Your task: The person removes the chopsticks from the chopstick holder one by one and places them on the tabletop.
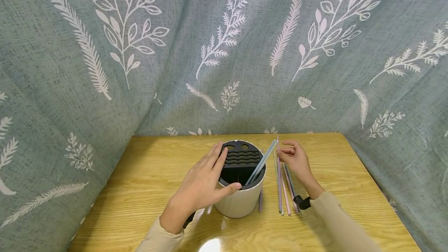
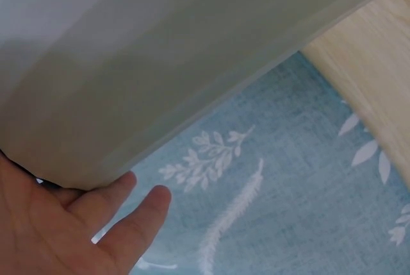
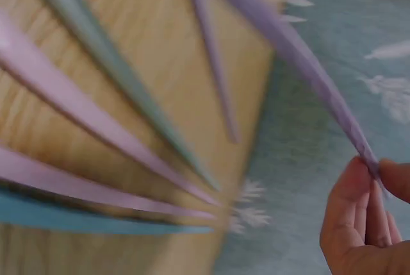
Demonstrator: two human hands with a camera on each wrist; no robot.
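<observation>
A round off-white holder (image 1: 235, 204) with a black slotted top insert (image 1: 241, 159) stands on the table. My left hand (image 1: 206, 178) rests on its rim, fingers straight along the left side and thumb across the front edge. In the left wrist view, fingertips (image 2: 160, 199) show beside the holder's pale wall (image 2: 160, 63). Light blue sticks (image 1: 261, 162) lean out of the holder's open front part. Between thumb and fingers, my right hand (image 1: 294, 159) pinches one end of a long thin purple stick (image 3: 307, 66); its other end runs out of the right wrist view.
Right of the holder, several thin sticks lie on the wooden table (image 1: 147, 189): pink (image 3: 96, 111), green (image 3: 122, 63), blue (image 3: 96, 217) and another purple one (image 3: 214, 70). A grey-green leaf-patterned cloth (image 1: 182, 49) hangs behind and at both sides.
</observation>
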